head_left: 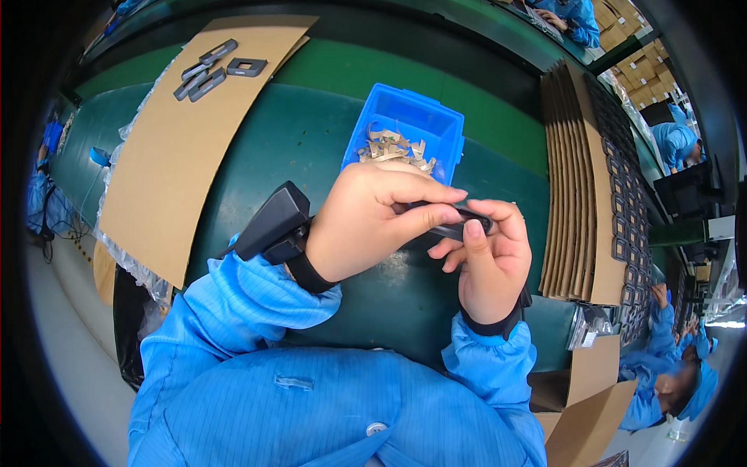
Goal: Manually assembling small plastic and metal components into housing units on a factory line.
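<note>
Over the green table, just in front of the blue bin [450, 132], both my hands meet on a small black plastic frame [449, 229]. My left hand [373, 206] pinches its left side between thumb and fingers, covering much of it. At its right end, my right hand [494, 257] grips it with the thumb on the near face and fingers behind. Small tan strips [394, 148] lie heaped in the bin beyond my left hand. Each wrist wears a black band, and a black device [274, 219] sits on the left one.
At left, a cardboard sheet [167, 156] carries several dark plastic frames [247, 68]. To the right stand stacked cardboard sheets [566, 179], with many black frames [618, 194] laid out on top. An opened carton [591, 389] is at lower right. Other people in blue work around the edges.
</note>
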The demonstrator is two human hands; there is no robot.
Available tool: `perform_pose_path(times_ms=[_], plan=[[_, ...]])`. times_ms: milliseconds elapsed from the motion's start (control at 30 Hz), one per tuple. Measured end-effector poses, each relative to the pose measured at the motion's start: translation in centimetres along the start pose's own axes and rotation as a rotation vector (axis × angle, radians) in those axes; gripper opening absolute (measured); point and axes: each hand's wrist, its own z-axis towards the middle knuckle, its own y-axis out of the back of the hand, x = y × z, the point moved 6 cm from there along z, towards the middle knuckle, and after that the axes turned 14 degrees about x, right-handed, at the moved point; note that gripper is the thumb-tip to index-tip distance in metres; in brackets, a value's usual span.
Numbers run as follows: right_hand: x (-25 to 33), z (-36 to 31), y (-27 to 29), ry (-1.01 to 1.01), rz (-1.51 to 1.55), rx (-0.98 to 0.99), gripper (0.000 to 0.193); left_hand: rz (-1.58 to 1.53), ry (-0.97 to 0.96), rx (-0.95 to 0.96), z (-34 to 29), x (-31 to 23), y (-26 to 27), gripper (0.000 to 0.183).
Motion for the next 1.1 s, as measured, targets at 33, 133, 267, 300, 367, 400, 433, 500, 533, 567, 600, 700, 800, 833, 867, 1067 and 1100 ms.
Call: perform_pose_path(times_ms=[33, 133, 267, 300, 367, 400, 433, 500, 533, 567, 600, 700, 800, 833, 867, 1067, 1100], plan=[[0.0, -0.1, 0.0, 0.013, -0.006, -0.005, 0.018, 0.031, -0.05, -0.009, -0.1, 0.0, 0.0, 0.024], [0.2, -0.5, -0.1, 0.092, -0.075, 0.006, 0.017, 0.037, -0.081, 0.02, -0.3, -0.9, 0.1, 0.025], [0.3, -0.6, -0.4, 0.218, -0.091, 0.047, 0.017, -0.066, -0.093, 0.037, -0.3, -1.2, 0.1, 0.028], [0.2, -0.6, -0.3, 0.215, -0.09, 0.048, 0.017, -0.067, -0.091, 0.035, -0.3, -1.1, 0.1, 0.028], [0.3, -0.5, -0.5, 0.272, -0.079, 0.086, 0.017, -0.083, -0.126, 0.032, -0.4, -1.2, 0.2, 0.029], [0.2, -0.5, -0.4, 0.27, -0.079, 0.086, 0.017, -0.085, -0.125, 0.032, -0.4, -1.2, 0.2, 0.029], [0.2, -0.5, -0.4, 0.281, -0.088, 0.09, 0.016, -0.076, -0.13, 0.033, -0.4, -1.3, 0.3, 0.028], [0.1, -0.6, -0.3, 0.292, -0.097, 0.095, 0.016, -0.066, -0.133, 0.034, -0.4, -1.3, 0.3, 0.028], [0.1, -0.7, -0.2, 0.28, -0.091, 0.09, 0.016, -0.045, -0.147, 0.034, -0.4, -1.4, 0.3, 0.028], [0.0, -0.8, -0.2, 0.269, -0.085, 0.086, 0.015, -0.023, -0.16, 0.034, -0.5, -1.5, 0.3, 0.028], [0.1, -0.8, -0.3, 0.269, -0.083, 0.088, 0.015, -0.022, -0.159, 0.033, -0.5, -1.4, 0.2, 0.028], [0.4, -0.8, -0.4, 0.239, -0.078, 0.052, 0.011, -0.001, -0.171, 0.018, -0.6, -1.4, 0.0, 0.024], [0.5, -0.8, 0.1, 0.139, -0.041, -0.002, 0.011, 0.081, -0.052, 0.025, -0.4, -1.3, -0.2, 0.017], [0.1, -0.6, 0.4, 0.028, 0.004, -0.013, 0.015, 0.1, 0.041, 0.066, -0.3, -1.0, -0.4, 0.016], [-0.5, -0.5, 0.6, -0.083, 0.05, -0.025, 0.02, 0.118, 0.133, 0.107, -0.3, -0.6, -0.6, 0.015], [-1.3, 0.1, 0.3, -0.176, 0.122, 0.051, 0.026, 0.515, -0.208, 0.137, -0.3, -1.4, -0.5, 0.02], [-1.4, 0.0, 0.1, -0.186, 0.126, 0.058, 0.026, 0.517, -0.208, 0.138, -0.3, -1.3, -0.5, 0.02]])
